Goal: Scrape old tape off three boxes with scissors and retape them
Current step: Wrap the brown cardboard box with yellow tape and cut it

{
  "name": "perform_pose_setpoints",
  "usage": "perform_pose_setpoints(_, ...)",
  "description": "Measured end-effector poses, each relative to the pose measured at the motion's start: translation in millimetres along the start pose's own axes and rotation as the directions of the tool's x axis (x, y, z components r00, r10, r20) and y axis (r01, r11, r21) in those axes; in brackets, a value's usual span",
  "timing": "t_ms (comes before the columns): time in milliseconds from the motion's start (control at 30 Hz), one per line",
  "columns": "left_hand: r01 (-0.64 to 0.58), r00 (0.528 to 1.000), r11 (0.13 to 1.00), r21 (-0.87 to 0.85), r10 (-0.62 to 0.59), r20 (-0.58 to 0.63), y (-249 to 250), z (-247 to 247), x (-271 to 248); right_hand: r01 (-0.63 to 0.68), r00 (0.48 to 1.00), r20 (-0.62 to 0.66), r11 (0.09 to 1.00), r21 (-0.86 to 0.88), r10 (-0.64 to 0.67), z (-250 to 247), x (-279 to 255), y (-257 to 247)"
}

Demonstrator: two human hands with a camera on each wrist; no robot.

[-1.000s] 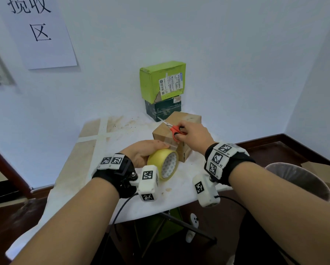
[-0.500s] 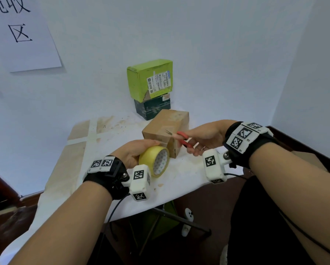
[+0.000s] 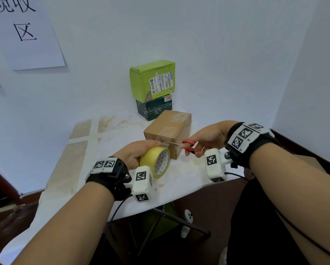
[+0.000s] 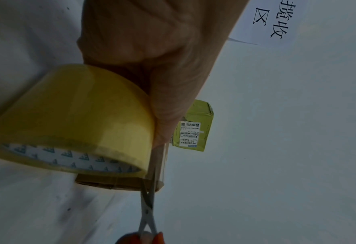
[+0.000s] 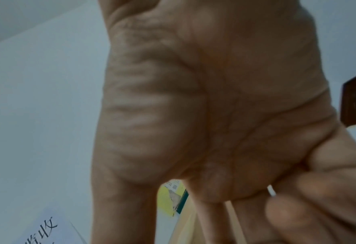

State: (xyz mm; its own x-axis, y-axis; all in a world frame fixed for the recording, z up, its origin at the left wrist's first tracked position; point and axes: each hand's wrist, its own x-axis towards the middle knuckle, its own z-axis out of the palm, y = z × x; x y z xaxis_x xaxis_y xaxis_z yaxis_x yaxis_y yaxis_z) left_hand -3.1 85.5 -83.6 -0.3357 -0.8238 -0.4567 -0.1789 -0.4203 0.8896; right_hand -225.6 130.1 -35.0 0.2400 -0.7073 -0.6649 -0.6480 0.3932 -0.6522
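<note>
1. The left hand [image 3: 139,153] is wrapped around the yellow tape roll [image 3: 157,161], holding it just in front of the brown box [image 3: 169,131] so the strip run out from roll to box stays taut, I judge
2. The right hand [image 3: 208,138] has its fingers through the red handles of the scissors [image 3: 185,146]; the parted blades straddle that clear strip right beside the left fingertips, likely to cut it off
3. The brown box sits on the white-covered table [image 3: 179,180], near its right edge; tape already lies across its top
4. The green box [image 3: 152,81] is stacked on the dark box [image 3: 153,109] against the wall, behind the brown one and well clear of both hands
5. Bare table lies to the left; to the right the tabletop ends under the right wrist, so there is little room that side
</note>
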Motion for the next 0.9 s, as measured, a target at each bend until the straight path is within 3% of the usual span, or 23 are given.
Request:
perform_pose_setpoints(467, 0.0, 1.0, 1.0, -0.024, 0.0, 0.005, 0, -1, 0, 0.133, 0.991, -0.008, 0.99, 0.042, -0.133, -2, 30, -3)
perform_pose_setpoints(900, 0.015, 1.0, 1.0, -0.027, -0.015, -0.017, 1, -2, 1, 0.068, 0.991, -0.104, 0.991, -0.114, -0.08, 5, 40, -16)
